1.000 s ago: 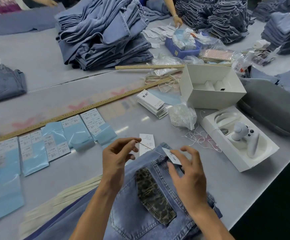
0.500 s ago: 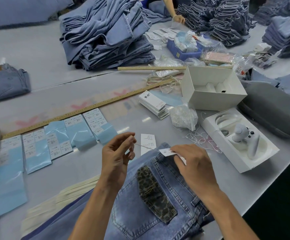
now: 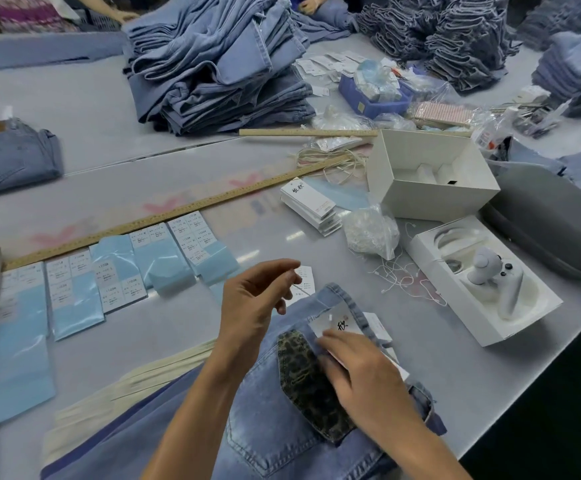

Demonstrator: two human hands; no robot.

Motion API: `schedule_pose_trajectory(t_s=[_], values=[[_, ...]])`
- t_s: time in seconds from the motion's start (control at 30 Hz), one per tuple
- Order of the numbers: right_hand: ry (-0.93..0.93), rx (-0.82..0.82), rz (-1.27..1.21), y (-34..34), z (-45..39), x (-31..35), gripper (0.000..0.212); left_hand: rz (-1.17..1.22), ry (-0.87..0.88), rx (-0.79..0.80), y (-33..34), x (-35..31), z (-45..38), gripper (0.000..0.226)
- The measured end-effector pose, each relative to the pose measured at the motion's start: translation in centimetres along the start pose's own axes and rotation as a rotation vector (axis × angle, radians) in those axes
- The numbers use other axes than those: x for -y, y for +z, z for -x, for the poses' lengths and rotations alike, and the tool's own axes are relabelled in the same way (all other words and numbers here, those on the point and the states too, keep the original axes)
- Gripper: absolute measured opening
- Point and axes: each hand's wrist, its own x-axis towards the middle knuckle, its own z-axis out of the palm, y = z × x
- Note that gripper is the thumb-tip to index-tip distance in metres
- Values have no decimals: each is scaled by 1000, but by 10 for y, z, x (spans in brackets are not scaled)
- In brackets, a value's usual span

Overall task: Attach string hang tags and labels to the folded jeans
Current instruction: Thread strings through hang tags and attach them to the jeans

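Light blue folded jeans [image 3: 264, 410] with a leopard-print patch [image 3: 309, 386] lie at the table's near edge. A white hang tag [image 3: 337, 327] with a black character lies on the waistband. My right hand [image 3: 361, 375] rests on it, fingers curled over its lower end. My left hand [image 3: 257, 299] hovers just left of the waistband, fingers loosely curled, and I see no string in it. A small white label [image 3: 308, 278] lies on the table behind that hand. A stack of hang tags [image 3: 311, 206] and a bag of strings [image 3: 372, 233] sit farther back.
Blue label sheets [image 3: 115, 271] lie in a row at left along a long wooden ruler [image 3: 178, 209]. At right are a white box [image 3: 431, 174], a tray with a white controller [image 3: 483, 278] and a grey case [image 3: 552, 223]. Jeans piles [image 3: 219, 64] stand behind.
My right hand has brought the hang tag down from the air onto the waistband. The taut string between my hands is no longer visible, and my left hand's pinch has loosened.
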Motion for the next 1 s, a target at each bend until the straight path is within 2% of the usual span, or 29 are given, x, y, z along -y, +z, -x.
schedule_pose_trajectory(t_s=[0.13, 0.27, 0.37, 0.5, 0.6, 0.7, 0.87, 0.93, 1.0], values=[[228, -99, -295, -3, -20, -12, 23, -86, -18, 40, 8, 8, 2, 21], [343, -133, -256, -1, -43, -17, 25, -199, -32, 81, 17, 14, 6, 24], [347, -114, -152, 8, -54, -18, 18, -272, -21, 115, 19, 17, 9, 21], [332, -126, -135, 16, -53, -17, 3, -278, 0, 135, 16, 15, 10, 23], [305, -174, -168, 15, -51, -18, 5, -283, -19, 112, 14, 16, 8, 25], [300, -215, -454, 9, -45, -18, 9, -300, -5, 126, 15, 16, 7, 17], [438, -254, -989, -1, -33, -13, 18, -341, -15, 165, 17, 20, 4, 7], [447, -262, -1081, -3, -30, -12, 19, -379, -23, 194, 17, 24, 4, 10], [438, -266, -1148, -6, -29, -10, 19, -418, -20, 236, 17, 28, 5, 24]])
